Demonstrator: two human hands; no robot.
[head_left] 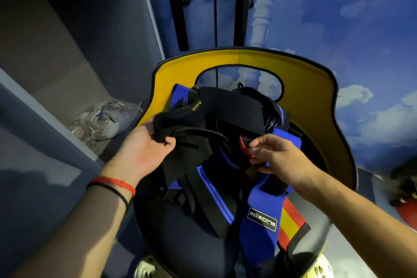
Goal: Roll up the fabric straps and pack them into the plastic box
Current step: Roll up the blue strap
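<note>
Over a yellow-rimmed black shell (316, 88), left hand (144, 149) gripping black padded fabric strap (216, 106), right hand (279, 158) pinching half-hidden red tab (243, 145), blue straps (259, 246) cut off below

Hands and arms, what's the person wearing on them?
No gloves and no sleeves in view on either arm. The left hand has a red band at its wrist and a thin black cord beside it. The right hand and wrist wear nothing.

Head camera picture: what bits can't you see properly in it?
1. Head view: red tab, mostly hidden by the right hand and black strap.
2. Head view: clear bag, contents blurred.
3. Head view: pale perforated object, cut off by the bottom edge.
</note>
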